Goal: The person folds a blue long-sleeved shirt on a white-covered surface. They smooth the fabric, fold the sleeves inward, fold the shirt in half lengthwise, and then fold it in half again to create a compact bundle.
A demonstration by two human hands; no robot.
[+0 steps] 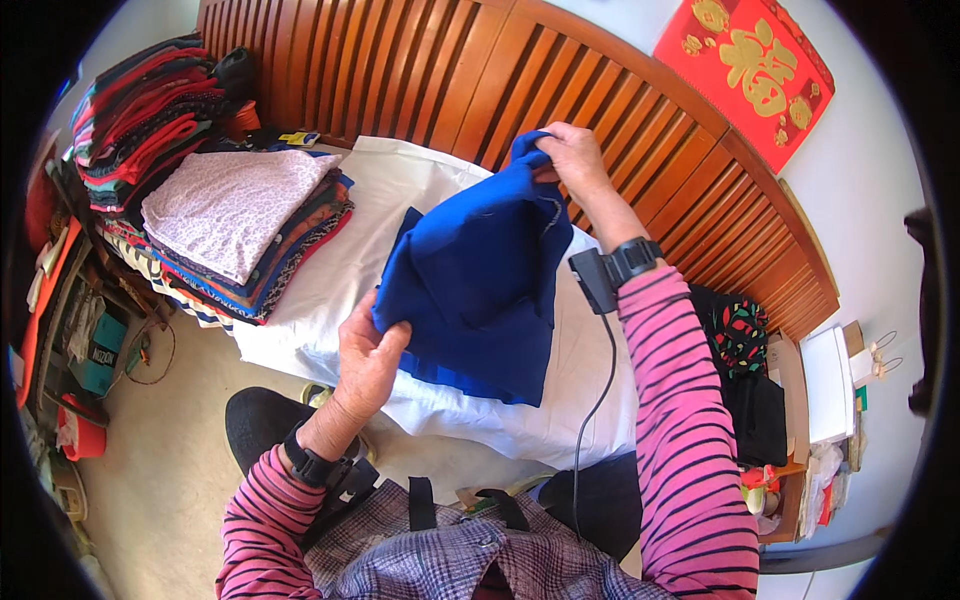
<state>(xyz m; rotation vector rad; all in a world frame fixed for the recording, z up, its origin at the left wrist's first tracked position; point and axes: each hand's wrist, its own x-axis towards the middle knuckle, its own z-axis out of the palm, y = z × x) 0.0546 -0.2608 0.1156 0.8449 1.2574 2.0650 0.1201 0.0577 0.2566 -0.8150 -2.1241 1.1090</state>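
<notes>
A blue cloth garment (480, 262) is spread between my two hands over a white sheet (300, 337). My left hand (371, 356) pinches its lower left edge between thumb and fingers. The upper right corner is bunched in the fingers of my right hand (574, 161). Part of the garment's lower side lies on or just above the sheet; which one cannot be told. Left of it, a pale patterned folded cloth (236, 210) tops a stack of folded fabrics. Both wrists wear black straps with small devices, and a cable hangs from the right one.
A taller pile of folded clothes (142, 127) stands at the far left. A slatted wooden headboard (480, 67) rises behind the sheet. Black cloth (757, 420) and a cardboard box (791, 390) are at the right. On the floor at left stands a red bin (82, 435).
</notes>
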